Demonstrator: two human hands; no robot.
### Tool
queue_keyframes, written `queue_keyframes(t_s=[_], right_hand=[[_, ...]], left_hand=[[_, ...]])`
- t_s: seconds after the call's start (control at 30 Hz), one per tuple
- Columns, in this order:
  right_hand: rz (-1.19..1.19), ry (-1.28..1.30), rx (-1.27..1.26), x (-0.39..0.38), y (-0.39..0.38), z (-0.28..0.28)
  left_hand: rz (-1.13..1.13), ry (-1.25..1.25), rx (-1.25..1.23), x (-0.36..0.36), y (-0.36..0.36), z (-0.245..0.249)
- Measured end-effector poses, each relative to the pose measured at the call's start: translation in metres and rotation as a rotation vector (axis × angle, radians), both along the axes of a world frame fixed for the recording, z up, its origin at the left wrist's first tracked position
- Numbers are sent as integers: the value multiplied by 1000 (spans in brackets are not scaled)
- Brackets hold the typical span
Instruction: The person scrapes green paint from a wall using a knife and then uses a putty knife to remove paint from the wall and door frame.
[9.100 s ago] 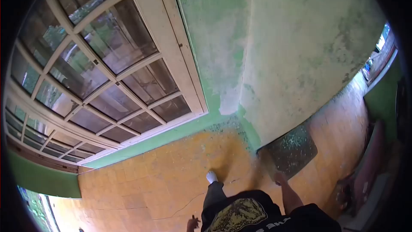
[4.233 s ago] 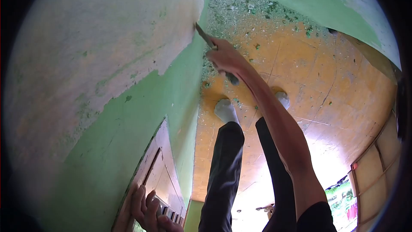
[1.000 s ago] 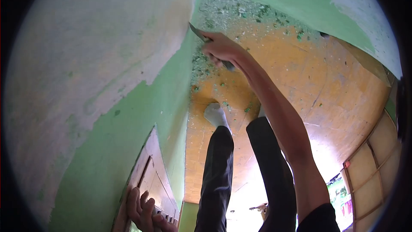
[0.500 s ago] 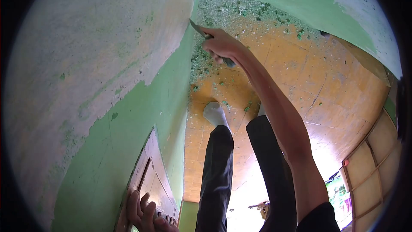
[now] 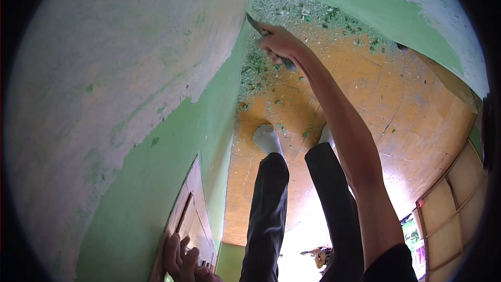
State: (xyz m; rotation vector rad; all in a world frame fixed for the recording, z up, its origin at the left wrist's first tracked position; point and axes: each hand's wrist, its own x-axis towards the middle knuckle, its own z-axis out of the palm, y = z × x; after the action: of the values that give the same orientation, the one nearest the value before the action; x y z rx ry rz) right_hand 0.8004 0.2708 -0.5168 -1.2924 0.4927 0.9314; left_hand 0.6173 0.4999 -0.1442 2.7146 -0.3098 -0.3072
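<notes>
My right hand (image 5: 282, 43) is closed round the handle of a scraper (image 5: 253, 22). The thin blade sticks out past my fingers and its tip meets the left wall at the edge between bare plaster (image 5: 172, 31) and green paint (image 5: 151, 172). The handle's end shows below my fist. Low at the left, my left hand (image 5: 183, 262) rests against a wooden panelled frame (image 5: 190, 203) set in that wall. Its fingers are bent a little and apart, with nothing seen in them; the palm is partly hidden.
Paint flakes (image 5: 292, 8) lie thick on the orange floor (image 5: 376, 94) in the corner, with scattered bits near my socked foot (image 5: 267, 138). A second wall (image 5: 386, 5), partly stripped, closes the far side. At the right stands a panelled wooden surface (image 5: 449, 219).
The walls and floor have shifted slightly rightward in view. My right hand and the scraper have moved a little up and right with the blade still at the wall. My left hand stays by the frame.
</notes>
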Motion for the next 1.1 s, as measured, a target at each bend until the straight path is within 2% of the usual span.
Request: queue_keyframes(t_s=[0.03, 0.1, 0.17, 0.2, 0.27, 0.3, 0.4, 0.5, 0.53, 0.57, 0.6, 0.63, 0.67, 0.7, 0.73, 0.8, 0.87, 0.93, 1.0, 1.03, 1.1], right_hand=[[3, -47, 26, -7, -5, 23], [18, -33, -9, 4, -3, 13], [0, -37, -50, 13, -11, -9], [-2, -36, -51, 12, -11, -6], [-23, -43, -14, 11, -8, 3], [5, 53, 28, 5, -8, 17], [5, 25, 24, 4, -9, 23], [-56, 28, 70, 20, -8, -13], [-97, 67, 134, 26, -3, 0], [-53, 32, 11, 12, -4, 16], [-49, 28, 9, 3, -3, 30], [-42, 39, 85, -4, -4, 38], [-43, 63, 164, -9, -5, 42], [-23, 37, 70, -9, -8, 37], [-25, 52, 77, -8, -4, 21], [101, -101, -267, 4, 11, -4], [181, -161, -324, -8, 24, -3], [285, -262, -465, -39, 37, 23], [576, -386, -463, -85, 44, 26], [800, -266, -399, -105, 46, 37], [781, -223, -296, -163, 33, 67]], left_hand=[[-1, -8, 0, -4, 7, -3], [-144, -89, -26, -19, 25, -9], [-72, -19, -6, -9, 9, -3], [2, 38, 21, -4, 3, 0], [26, 30, 4, -4, -2, -2], [38, 31, -12, -3, -3, -1], [21, 26, 11, -2, -3, -1], [60, 5, -5, -6, -5, -4], [61, 3, -6, -8, -2, -5], [7, 1, -16, -12, 5, -6], [-44, -8, -25, -13, 9, -7], [-34, -18, -25, -13, 9, -9], [-52, 8, 12, -11, 8, -9], [-83, 56, 44, -9, 8, -6], [-84, 72, 51, -9, 3, -3], [113, 103, 158, -6, -14, -4], [161, 69, 95, -5, -17, -8], [252, 131, 16, -8, -18, -7], [291, 145, -23, -11, -22, -11], [326, 249, -92, -15, -21, -14], [351, 379, -166, -26, -21, -26]])
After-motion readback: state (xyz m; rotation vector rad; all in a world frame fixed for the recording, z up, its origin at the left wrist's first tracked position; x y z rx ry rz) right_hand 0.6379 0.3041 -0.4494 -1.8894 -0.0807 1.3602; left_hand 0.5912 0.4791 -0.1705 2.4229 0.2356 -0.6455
